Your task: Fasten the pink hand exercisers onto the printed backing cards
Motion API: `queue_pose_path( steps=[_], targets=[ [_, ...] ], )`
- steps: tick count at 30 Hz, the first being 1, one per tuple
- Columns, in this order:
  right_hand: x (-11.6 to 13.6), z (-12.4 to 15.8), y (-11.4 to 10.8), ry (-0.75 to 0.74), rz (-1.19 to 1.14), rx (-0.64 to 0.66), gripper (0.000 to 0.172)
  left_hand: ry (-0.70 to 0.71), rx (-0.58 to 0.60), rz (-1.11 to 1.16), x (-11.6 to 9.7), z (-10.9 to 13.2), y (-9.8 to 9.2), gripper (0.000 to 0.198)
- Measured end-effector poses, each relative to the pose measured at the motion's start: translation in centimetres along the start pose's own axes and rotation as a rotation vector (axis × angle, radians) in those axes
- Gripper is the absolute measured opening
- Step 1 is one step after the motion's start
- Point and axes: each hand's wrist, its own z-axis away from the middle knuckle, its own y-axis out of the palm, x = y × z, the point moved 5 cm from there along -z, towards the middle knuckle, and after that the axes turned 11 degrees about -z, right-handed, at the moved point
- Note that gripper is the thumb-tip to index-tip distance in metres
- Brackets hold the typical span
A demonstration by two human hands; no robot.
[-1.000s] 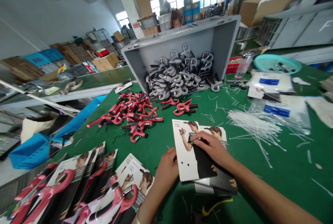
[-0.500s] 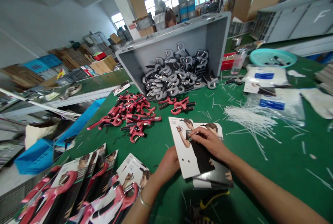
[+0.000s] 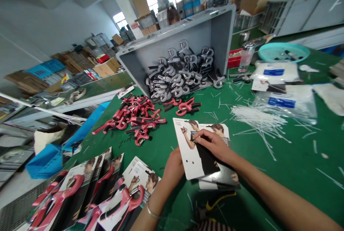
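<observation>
My left hand (image 3: pixel 173 168) grips the left edge of the top printed backing card (image 3: pixel 191 152), which lies on a small stack of such cards (image 3: pixel 223 180) on the green table. My right hand (image 3: pixel 213 145) rests on the card's face, fingers curled and pinching near its upper middle. A pile of red hand grippers (image 3: pixel 135 118) lies beyond the cards to the left. Grey hand grippers (image 3: pixel 178 75) spill out of a tipped grey crate (image 3: pixel 215 28) at the back.
Finished cards with red grippers attached (image 3: pixel 88 195) overlap at the lower left. White cable ties (image 3: pixel 259 120) are strewn to the right, beside plastic bags (image 3: pixel 287 100) and a teal basin (image 3: pixel 285 52). Yellow-handled cutters (image 3: pixel 215 204) lie near the front edge. A person stands behind the crate.
The view has shifted slightly. Both hands stay on the top card, which my left hand has lifted a little by its left edge.
</observation>
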Motion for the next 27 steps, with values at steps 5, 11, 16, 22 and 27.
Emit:
queue_pose_path(
  steps=[5,11,16,22,27],
  targets=[
    [0.1,0.1,0.1,-0.021,0.025,-0.016,0.019,0.017,0.057,0.014,0.7,-0.2,0.8,0.016],
    [0.1,0.2,0.1,-0.033,0.050,-0.013,0.018,0.001,0.031,0.032,1.0,-0.1,0.9,0.019],
    [0.0,0.1,0.3,-0.018,0.078,0.006,0.017,-0.193,0.038,0.162,1.9,-0.1,0.9,0.018],
    [0.1,0.0,0.3,-0.033,0.081,-0.003,0.017,-0.138,-0.071,0.260,2.0,-0.4,1.0,0.013],
    [1.0,0.4,1.0,-0.201,0.261,0.026,0.025,-0.262,-0.142,0.356,2.9,-0.6,1.2,0.007]
  ],
)
